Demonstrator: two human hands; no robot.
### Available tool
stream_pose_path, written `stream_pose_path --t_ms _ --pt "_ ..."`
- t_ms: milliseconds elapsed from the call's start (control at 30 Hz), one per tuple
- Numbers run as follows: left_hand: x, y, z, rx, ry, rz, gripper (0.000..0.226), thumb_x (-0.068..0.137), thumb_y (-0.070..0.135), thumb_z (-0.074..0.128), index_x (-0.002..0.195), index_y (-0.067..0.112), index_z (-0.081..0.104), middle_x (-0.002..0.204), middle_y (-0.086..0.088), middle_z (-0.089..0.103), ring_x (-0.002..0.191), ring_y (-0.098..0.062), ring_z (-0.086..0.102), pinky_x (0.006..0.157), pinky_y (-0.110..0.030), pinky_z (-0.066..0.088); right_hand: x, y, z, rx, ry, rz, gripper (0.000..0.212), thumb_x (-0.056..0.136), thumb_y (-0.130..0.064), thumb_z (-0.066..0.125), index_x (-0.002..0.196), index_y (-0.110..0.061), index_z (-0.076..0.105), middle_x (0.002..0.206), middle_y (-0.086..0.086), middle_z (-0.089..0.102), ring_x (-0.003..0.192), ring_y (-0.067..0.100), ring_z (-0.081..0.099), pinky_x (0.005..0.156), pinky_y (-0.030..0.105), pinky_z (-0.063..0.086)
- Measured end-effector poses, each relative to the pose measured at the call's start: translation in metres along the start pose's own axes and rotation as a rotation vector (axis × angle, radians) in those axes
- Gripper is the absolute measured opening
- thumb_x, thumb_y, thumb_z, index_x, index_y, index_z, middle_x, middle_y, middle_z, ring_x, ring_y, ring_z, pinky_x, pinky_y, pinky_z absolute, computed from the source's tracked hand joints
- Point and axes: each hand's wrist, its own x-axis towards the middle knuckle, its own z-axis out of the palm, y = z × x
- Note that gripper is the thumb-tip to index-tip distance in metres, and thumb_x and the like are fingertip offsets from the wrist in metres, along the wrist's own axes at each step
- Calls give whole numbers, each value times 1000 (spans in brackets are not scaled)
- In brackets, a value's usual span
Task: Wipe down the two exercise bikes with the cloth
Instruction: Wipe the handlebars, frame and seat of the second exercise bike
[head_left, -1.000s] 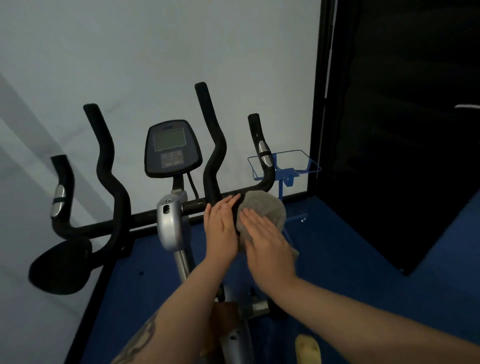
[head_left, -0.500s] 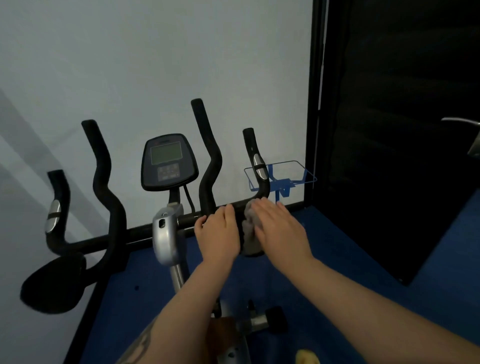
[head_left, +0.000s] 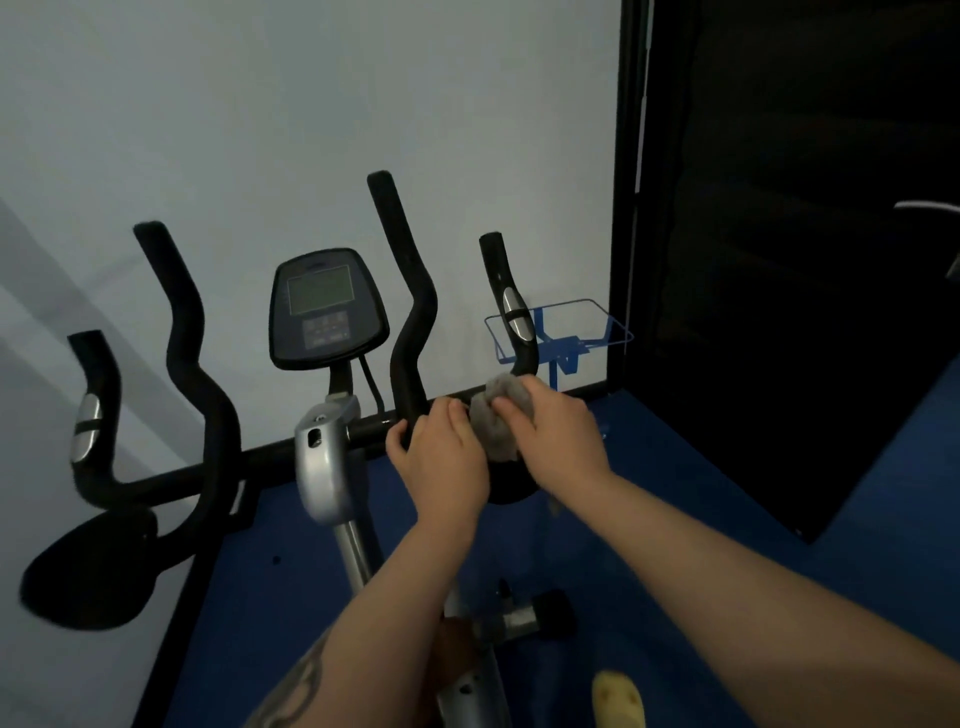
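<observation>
An exercise bike stands before me with black handlebars (head_left: 410, 322), a dark console (head_left: 327, 309) and a silver stem (head_left: 324, 467). My right hand (head_left: 558, 441) grips a grey cloth (head_left: 496, 421), wrapped around the base of the right outer handle (head_left: 511, 306). My left hand (head_left: 441, 457) holds the handlebar crossbar just left of the cloth, fingers curled over the bar. The left handles (head_left: 176, 322) and a black arm pad (head_left: 88, 566) lie to the left. Only one bike is in view.
A white wall is close behind the handlebars. A blue wire rack (head_left: 566, 332) stands behind the right handle. A black panel (head_left: 779, 260) fills the right side. The floor (head_left: 675, 545) is blue. A yellow shoe tip (head_left: 618, 696) shows at the bottom.
My right hand went from pressing the cloth flat to gripping it around the handle base, moving up and right. My left hand closed over the crossbar.
</observation>
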Motion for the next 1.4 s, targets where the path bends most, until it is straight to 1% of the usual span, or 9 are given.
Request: stream_pose_path --t_ms 167,367,533,600,767,967,1133,1300,1400 --pt "2 1 2 -18 30 -11 39 97 28 21 86 22 57 76 7 60 81 -10 55 111 -36 19 -42 -2 18 30 122 -85 47 96 -10 55 139 -26 50 139 -7 45 118 8 51 94 26 49" --pt "-1 3 1 7 40 -30 34 101 19 27 87 18 58 80 3 62 83 -14 56 111 -36 19 15 -7 -11 -257 -186 15 27 100 -34 47 120 -19 57 108 8 64 98 26 61 81 40 50" --pt "1 3 1 -11 47 -30 33 103 21 27 85 19 54 77 3 61 80 -14 55 112 -36 20 -29 -7 17 -208 63 -78 40 97 -13 50 136 -23 50 131 -1 53 113 19 53 86 38 50" --pt "0 3 4 -18 58 -29 34 103 21 27 84 18 55 74 3 60 78 -13 56 112 -37 20 -24 1 16 -342 32 -140 51 94 -8 51 142 -23 45 133 1 50 112 21 52 84 38 51" --pt "0 3 2 2 48 -39 33 103 21 27 85 18 55 76 0 61 80 -15 56 112 -37 19 19 -6 0 -297 -128 -28 25 101 -27 43 119 -21 59 109 7 62 98 26 61 79 41 51" --pt "-1 2 2 -18 50 -26 33 103 21 27 83 19 53 72 5 57 75 -12 52 112 -37 20 -57 1 31 99 237 -85 55 93 3 53 143 -20 46 150 -6 37 131 6 42 102 17 40" --pt "0 1 4 -14 56 -38 33 103 21 27 83 19 53 73 3 58 76 -14 53 112 -36 18 -15 1 19 -33 111 -11 46 95 -4 49 138 -21 51 133 1 53 113 19 58 92 40 51" --pt "0 1 4 -44 70 -18 34 103 22 27 81 19 53 70 4 57 74 -12 52 112 -37 20 -54 1 29 120 231 -100 55 92 3 55 141 -18 48 150 -2 37 130 7 42 102 22 44" --pt "-1 0 5 -37 72 -18 33 102 21 28 80 19 52 69 3 57 73 -14 53 112 -38 20 -35 5 19 -47 111 -157 55 90 3 54 141 -16 49 141 5 47 121 20 53 96 35 50"
